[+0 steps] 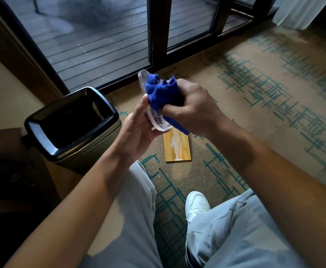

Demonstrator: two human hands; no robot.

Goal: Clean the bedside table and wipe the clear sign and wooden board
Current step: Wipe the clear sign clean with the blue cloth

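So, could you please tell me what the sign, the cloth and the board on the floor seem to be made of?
Sign: likely clear acrylic; see-through with printed lettering, glossy.
Cloth: soft blue fabric, perhaps microfibre; it bunches in folds.
Board: light wood, judging by the yellowish grain, with a whitish smear.
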